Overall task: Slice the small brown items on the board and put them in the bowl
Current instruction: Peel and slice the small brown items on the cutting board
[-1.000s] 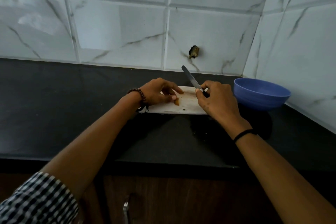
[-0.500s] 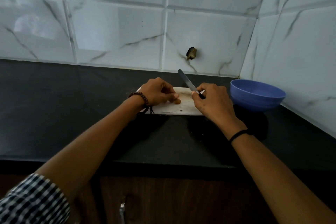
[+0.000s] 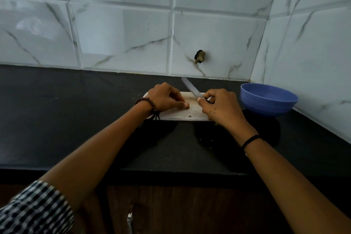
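Gripping the knife [image 3: 190, 87] by its handle, the right hand [image 3: 221, 109] sat over the right end of the cutting board [image 3: 190, 116]. Its fingers were curled tight round the handle. The blade slanted away toward the back left, its tip showing past the board's far edge.

The left hand [image 3: 166, 99] rested on the left half of the board with its fingers bent under and the thumb tip pressed down near the board's middle. Whether it pinched a small brown item beneath those fingers could not be told (none showed plainly; only a faint brownish smear and a dark speck marked the pale surface between the hands).

The board lay flat on the black counter [image 3: 57, 112], close to its back edge and toward the right back corner. The blue bowl [image 3: 268, 101] stood in that corner, just beside the board's right end and behind the right hand; nothing could be made out inside it.

A beaded bracelet [image 3: 147, 101] circled the left wrist and a thin black band [image 3: 251, 140] the right, and a checked sleeve [image 3: 32, 211] showed at the near left. On the tiled wall [image 3: 123, 43] behind, a dark ragged hole [image 3: 200, 56] broke one tile above the knife.
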